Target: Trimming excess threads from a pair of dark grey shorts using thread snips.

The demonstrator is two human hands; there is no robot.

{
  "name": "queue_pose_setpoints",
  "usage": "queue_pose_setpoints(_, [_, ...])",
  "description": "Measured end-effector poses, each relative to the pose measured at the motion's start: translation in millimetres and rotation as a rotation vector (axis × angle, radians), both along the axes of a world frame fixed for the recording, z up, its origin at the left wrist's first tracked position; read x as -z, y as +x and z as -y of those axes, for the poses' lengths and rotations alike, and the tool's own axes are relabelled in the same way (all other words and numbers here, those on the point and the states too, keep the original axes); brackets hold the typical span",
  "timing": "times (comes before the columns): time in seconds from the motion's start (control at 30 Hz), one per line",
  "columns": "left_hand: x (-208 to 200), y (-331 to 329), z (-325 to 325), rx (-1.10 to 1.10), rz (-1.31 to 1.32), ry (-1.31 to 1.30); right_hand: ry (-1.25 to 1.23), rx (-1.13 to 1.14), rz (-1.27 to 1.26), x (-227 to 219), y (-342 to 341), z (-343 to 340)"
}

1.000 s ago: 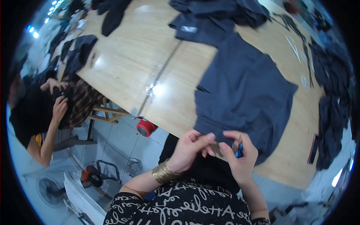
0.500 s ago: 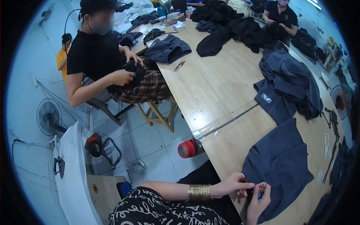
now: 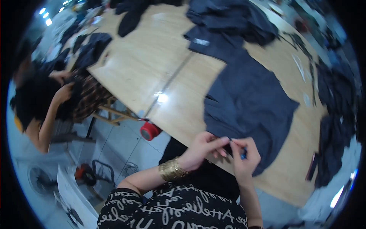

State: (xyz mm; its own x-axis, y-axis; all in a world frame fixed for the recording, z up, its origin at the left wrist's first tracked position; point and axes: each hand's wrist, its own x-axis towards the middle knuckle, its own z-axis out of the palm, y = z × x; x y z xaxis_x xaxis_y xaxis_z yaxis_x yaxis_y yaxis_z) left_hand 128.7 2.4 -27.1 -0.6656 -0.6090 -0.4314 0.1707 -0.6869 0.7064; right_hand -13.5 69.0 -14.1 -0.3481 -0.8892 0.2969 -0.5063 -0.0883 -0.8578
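Note:
A dark grey-blue garment (image 3: 244, 103) lies spread on the wooden table in front of me, its near edge at my fingers. My left hand (image 3: 202, 149) wears a stack of gold bangles (image 3: 171, 169) at the wrist. Its thumb and fingers pinch at the garment's near edge, though the exact bit of cloth is hard to see. My right hand (image 3: 247, 158) is closed around a small blue-handled tool (image 3: 244, 154), mostly hidden by the fingers. The fingertips of both hands nearly meet.
Another dark garment heap (image 3: 232, 19) touches the far end of this one. A red round object (image 3: 150, 131) hangs at the table's left edge. A person (image 3: 42, 99) sits working beyond it. Dark cords (image 3: 312, 72), white loops (image 3: 298, 66) and more dark cloth (image 3: 333, 126) lie right.
My view has swung right and down, so the table and garment appear further left and higher. Both hands stay together at the garment's near edge, with the blue-handled tool still in the right.

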Motion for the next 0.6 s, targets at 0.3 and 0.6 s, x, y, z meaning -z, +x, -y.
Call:
queue_pose_setpoints(0.3, [-8,-11,-5,-0.011,0.046,-0.013,0.178,0.086,0.054,-26,-40,-20])
queue_pose_setpoints(0.6, [-10,-11,-7,0.038,0.031,-0.1,0.122,-0.002,-0.357,-26,-42,-34])
